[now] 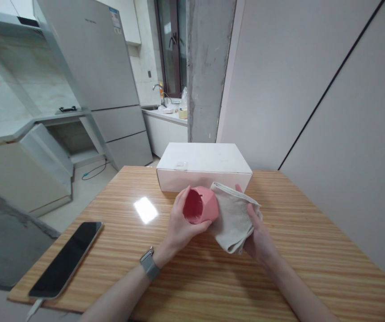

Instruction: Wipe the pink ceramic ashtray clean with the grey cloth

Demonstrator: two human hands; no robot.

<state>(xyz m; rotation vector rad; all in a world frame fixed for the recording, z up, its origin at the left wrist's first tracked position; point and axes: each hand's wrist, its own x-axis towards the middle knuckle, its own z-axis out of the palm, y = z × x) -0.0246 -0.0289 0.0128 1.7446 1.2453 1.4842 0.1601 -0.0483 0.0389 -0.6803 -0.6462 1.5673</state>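
Observation:
My left hand [180, 223] is wrapped round a pink faceted pot [210, 203], which lies tilted on its side in the air with its round opening facing left. A folded light grey cloth [231, 217] is gripped in my right hand [258, 235], thumb in front and the other fingers largely hidden behind it. The cloth's left edge meets the base side of the pot. Both things are held above the wooden table, in front of a white box.
The white box [204, 158] stands at the table's far edge. A phone [66, 261] with a white charging cable [34, 308] lies at the left of the wooden table [118, 197]. A pale wall [347, 147] runs along the right; a fridge [91, 67] stands beyond.

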